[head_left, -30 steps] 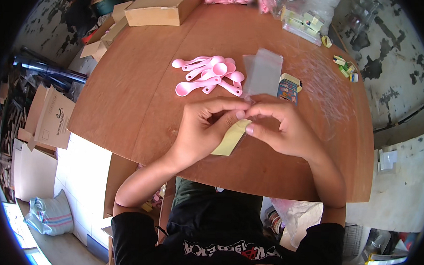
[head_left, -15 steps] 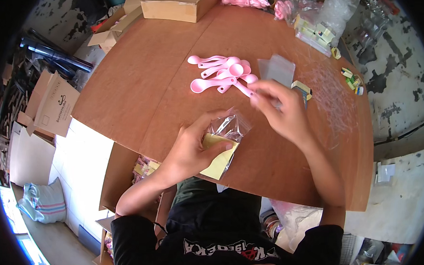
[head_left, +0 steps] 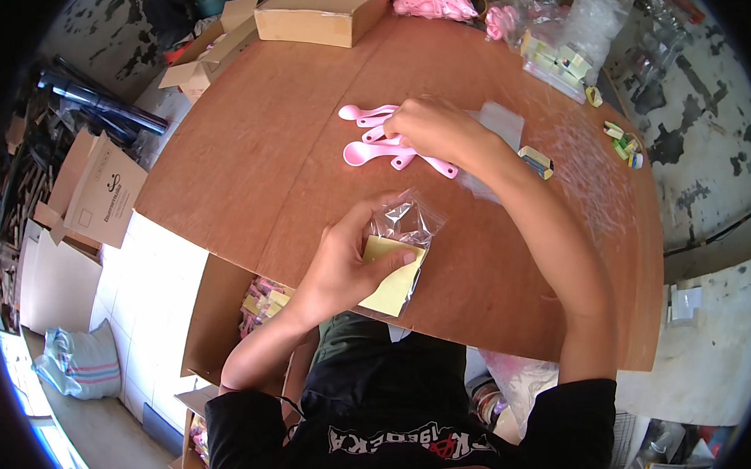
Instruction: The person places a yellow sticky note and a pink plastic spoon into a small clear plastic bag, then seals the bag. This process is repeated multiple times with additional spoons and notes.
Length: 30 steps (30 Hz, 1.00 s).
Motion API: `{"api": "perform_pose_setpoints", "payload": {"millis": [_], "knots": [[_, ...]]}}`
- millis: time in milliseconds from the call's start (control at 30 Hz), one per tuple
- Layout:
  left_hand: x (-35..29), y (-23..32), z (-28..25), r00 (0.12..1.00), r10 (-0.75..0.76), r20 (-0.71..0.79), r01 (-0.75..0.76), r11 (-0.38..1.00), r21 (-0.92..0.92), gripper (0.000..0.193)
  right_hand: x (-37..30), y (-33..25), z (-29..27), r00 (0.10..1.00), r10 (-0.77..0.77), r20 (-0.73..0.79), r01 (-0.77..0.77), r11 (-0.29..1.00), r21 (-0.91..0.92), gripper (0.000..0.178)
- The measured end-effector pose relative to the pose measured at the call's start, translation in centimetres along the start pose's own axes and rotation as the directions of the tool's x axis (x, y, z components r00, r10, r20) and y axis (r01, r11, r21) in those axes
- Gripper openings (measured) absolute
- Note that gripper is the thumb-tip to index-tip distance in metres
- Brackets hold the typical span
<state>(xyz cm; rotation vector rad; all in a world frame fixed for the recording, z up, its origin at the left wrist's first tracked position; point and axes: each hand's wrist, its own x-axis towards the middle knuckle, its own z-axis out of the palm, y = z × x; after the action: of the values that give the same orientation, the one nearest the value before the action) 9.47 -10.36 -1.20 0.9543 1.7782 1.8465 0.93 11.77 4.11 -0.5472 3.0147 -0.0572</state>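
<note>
My left hand (head_left: 339, 254) grips a clear plastic bag (head_left: 411, 221) near the table's front edge, its thumb pressed over the yellow card (head_left: 393, 277) inside. The upper end of the bag is crinkled. Farther off, my right hand (head_left: 430, 128) bends down over a small pile of pink measuring spoons (head_left: 358, 154), fingertips closed on one of them. The hand covers much of the pile, so the gripped spoon is mostly hidden. Right of the pile, flat clear plastic bags (head_left: 502, 123) lie partly under my right forearm.
A small boxed item (head_left: 536, 163) lies right of my forearm, beside a spread of thin clear strips (head_left: 592, 173). A closed cardboard box (head_left: 318, 18) and bagged pink spoons (head_left: 436, 1) stand at the far edge. An open carton (head_left: 221, 312) sits below the table's left front edge.
My right hand has moved left and away from me, from the pile's right side onto the spoons. My left hand keeps the bag in nearly the same place.
</note>
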Motion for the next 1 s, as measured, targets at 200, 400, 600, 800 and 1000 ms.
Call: {"api": "perform_pose_setpoints", "payload": {"millis": [200,400,600,800,1000], "knots": [[0.7,-0.8,0.4,0.996,0.048,-0.081,-0.049,0.999,-0.014,0.060,0.2,1.8,2.2,0.967,-0.222,-0.126,0.152,0.898,-0.413,0.017],[0.6,-0.5,0.3,0.998,0.016,-0.054,-0.019,0.998,-0.056,0.061,-3.9,1.8,1.4,0.922,0.102,-0.374,0.002,0.963,0.269,0.017],[0.8,-1.3,0.1,0.972,0.132,-0.196,-0.119,0.990,0.078,0.064,-8.8,1.2,1.9,0.938,0.339,-0.069,0.047,0.074,0.996,0.024],[1.4,-0.5,1.4,0.946,0.193,-0.260,-0.193,0.981,0.026,0.068,-11.5,-3.5,-0.5,0.963,0.233,0.134,-0.114,-0.098,0.989,0.032],[1.2,0.2,1.8,0.958,0.195,-0.209,-0.198,0.980,0.005,0.077,-11.9,-4.9,-1.5,0.942,0.329,-0.060,-0.007,0.198,0.980,0.015]]}}
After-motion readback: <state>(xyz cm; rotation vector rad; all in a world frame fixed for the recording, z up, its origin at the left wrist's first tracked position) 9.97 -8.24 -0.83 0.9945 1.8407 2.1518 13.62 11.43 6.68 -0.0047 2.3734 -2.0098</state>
